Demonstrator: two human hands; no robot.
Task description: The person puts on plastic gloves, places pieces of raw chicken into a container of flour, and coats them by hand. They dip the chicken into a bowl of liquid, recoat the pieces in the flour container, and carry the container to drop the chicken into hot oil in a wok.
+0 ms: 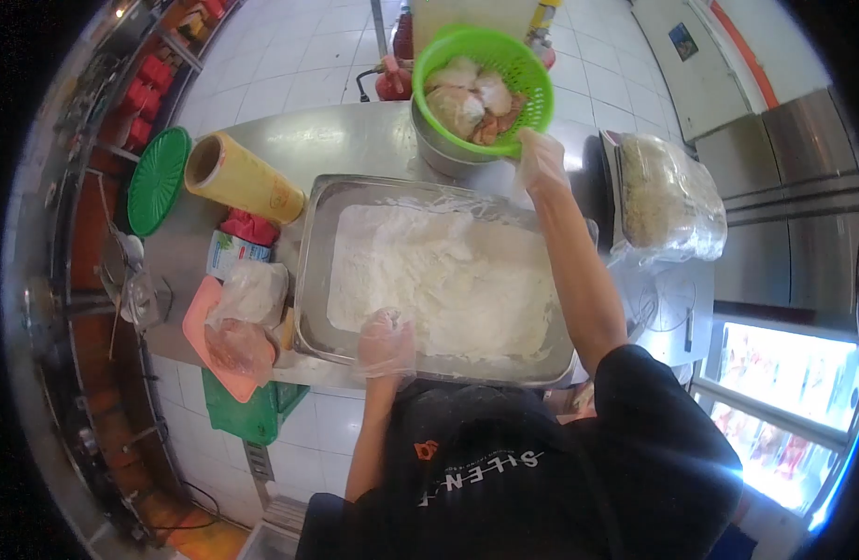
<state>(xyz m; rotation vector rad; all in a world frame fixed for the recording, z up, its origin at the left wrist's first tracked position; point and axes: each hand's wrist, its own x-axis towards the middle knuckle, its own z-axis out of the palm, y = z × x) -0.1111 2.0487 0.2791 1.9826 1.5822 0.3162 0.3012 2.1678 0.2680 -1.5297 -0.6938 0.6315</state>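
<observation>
A large steel tray (310,252) holds a spread of white flour (448,271). My left hand (387,345), in a clear plastic glove, is over the tray's near edge at the flour. Its fingers are curled together and dusted white; what they hold, if anything, is hidden. Beyond the tray, my right hand (542,161), also gloved, grips the near right rim of a green colander (534,93). Several pieces of raw chicken (467,98) lie inside the colander, which is tilted over a metal pot (439,154).
Left of the tray are a roll of plastic wrap (247,177), a green lid (159,182), a pink tray (201,313) and a plastic bag (252,294). A large wrapped package (672,196) sits at the right. A red fire extinguisher (392,82) stands behind the table.
</observation>
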